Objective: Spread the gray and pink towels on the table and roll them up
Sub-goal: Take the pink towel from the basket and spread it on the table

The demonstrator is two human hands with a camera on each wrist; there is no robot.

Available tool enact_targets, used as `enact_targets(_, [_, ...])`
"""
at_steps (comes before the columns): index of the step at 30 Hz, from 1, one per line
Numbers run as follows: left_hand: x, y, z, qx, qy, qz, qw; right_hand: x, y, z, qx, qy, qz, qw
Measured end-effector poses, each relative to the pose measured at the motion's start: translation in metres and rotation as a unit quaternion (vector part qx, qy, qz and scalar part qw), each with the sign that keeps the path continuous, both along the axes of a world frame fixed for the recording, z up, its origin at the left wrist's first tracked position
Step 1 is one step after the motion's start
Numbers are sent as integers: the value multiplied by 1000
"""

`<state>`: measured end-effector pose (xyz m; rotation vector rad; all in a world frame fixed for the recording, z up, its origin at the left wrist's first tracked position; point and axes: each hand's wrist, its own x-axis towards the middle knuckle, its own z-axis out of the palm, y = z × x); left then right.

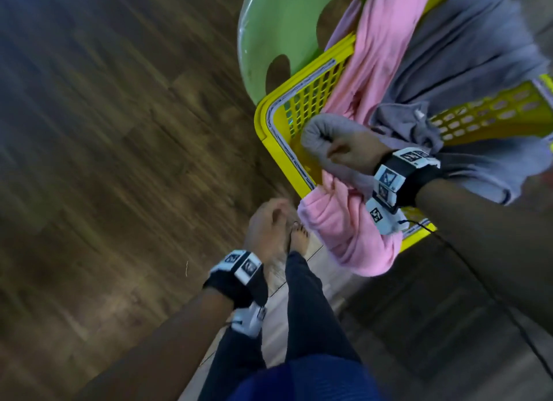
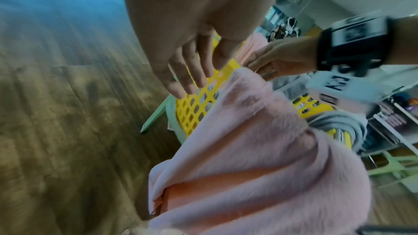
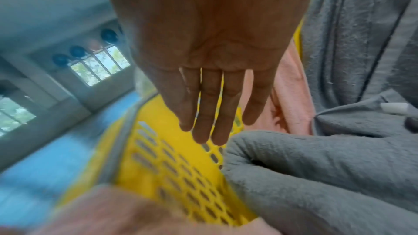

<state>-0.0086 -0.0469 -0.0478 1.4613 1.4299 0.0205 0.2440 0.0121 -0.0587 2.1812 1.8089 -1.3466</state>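
Observation:
A rolled gray towel (image 1: 317, 134) (image 3: 316, 176) lies on the near rim of a yellow perforated basket (image 1: 299, 101) (image 3: 172, 176). My right hand (image 1: 350, 152) (image 3: 210, 104) is just over it, its fingers straight and spread above the basket wall. A rolled pink towel (image 1: 344, 236) (image 2: 260, 149) droops over the basket's near corner. My left hand (image 1: 266, 224) (image 2: 187, 71) hovers beside that pink roll with relaxed straight fingers, holding nothing. Loose pink cloth (image 1: 383, 41) and loose gray cloth (image 1: 463, 56) are heaped in the basket.
The basket sits on a pale green plastic stool (image 1: 284, 26). A wide wood-grain surface (image 1: 119, 161) fills the left side. My dark-trousered leg and bare foot (image 1: 299, 236) stand below the left hand. Shelving (image 2: 389, 117) stands beyond the basket in the left wrist view.

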Motion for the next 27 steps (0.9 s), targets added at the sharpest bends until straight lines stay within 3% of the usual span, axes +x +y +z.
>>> enact_targets(4, [25,16,-3,-75,-11,-32,997,-29,-35,14,-8,44,56,997])
enact_targets(7, [30,18,-9,-91,0,-66,994,-35,-51,4,15,81,28,996])
enact_targets(12, [18,19,-5,10,40,-90,995,-30,-49,6,24,107,36,993])
enact_targets(17, [13,26,26,77,-91,-81,990,-38,-54,23,97,109,70,987])
enact_targets(19, [15,33,49,91,-133,-85,983,-42,-52,46,111,128,75,983])
enact_targets(22, [12,50,87,122,-195,-97,968,-46,-48,100,133,91,21,987])
enact_targets(27, [-3,100,182,242,-236,-148,929,-67,-33,219,292,47,-64,953])
